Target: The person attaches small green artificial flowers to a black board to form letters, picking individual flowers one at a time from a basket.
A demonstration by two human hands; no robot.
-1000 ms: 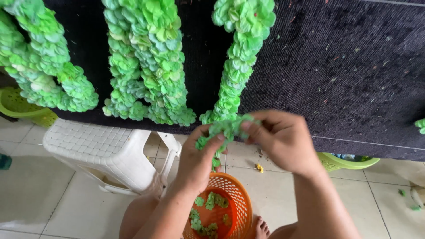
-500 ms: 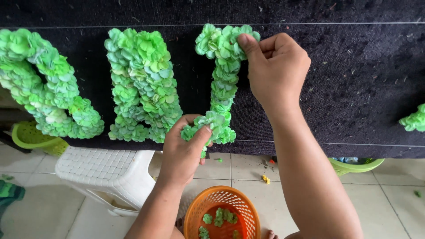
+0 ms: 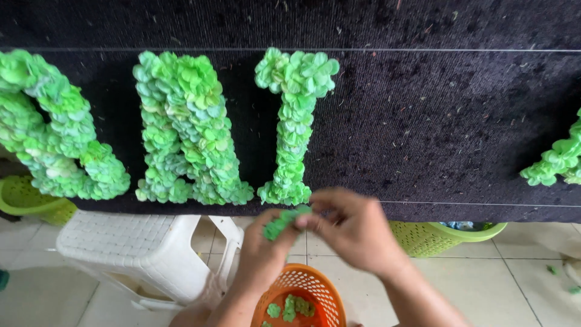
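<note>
My left hand (image 3: pixel 263 251) holds a small bunch of green paper petals (image 3: pixel 283 221) just below the black felt board (image 3: pixel 423 121). My right hand (image 3: pixel 354 230) meets it from the right, fingertips pinching at the same bunch. Both hands are blurred. Directly above them hangs a tall green petal-covered shape (image 3: pixel 295 124) fixed to the board. Below my hands sits an orange basket (image 3: pixel 302 284) with several loose green petals inside.
Two more green petal letters (image 3: pixel 184 130) (image 3: pixel 51 130) cover the board to the left, and part of another (image 3: pixel 560 158) shows at the right edge. A white plastic stool (image 3: pixel 130 248) stands lower left. Lime baskets (image 3: pixel 436 235) (image 3: pixel 27 200) rest on the tiled floor.
My right hand has come down from the top of the tall petal shape to the bunch in my left hand. The view has tilted slightly.
</note>
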